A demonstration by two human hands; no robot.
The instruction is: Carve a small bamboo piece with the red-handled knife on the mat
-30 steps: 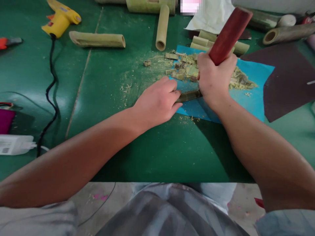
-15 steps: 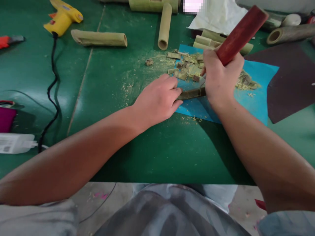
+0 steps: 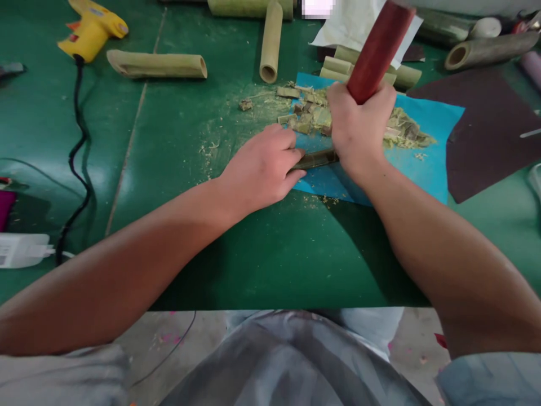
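One bamboo strip (image 3: 316, 158) is over the blue sheet (image 3: 437, 117) on our green surface (image 3: 257, 265), its long axis running rightward and slightly away from us. Our left hand (image 3: 260, 166) pinches the near-left end; our right hand (image 3: 359, 127), wrapped around a red handle (image 3: 380, 51), hides the other. We cannot tell whether the tool touches the strip.

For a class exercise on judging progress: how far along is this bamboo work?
Done: chips on the blue sheet suggest some cutting. In hand: the left hand holds a dark bamboo piece; the right hand grips a red handle. Left: probably finishing that piece, since both hands are at it; how much remains cannot be seen.
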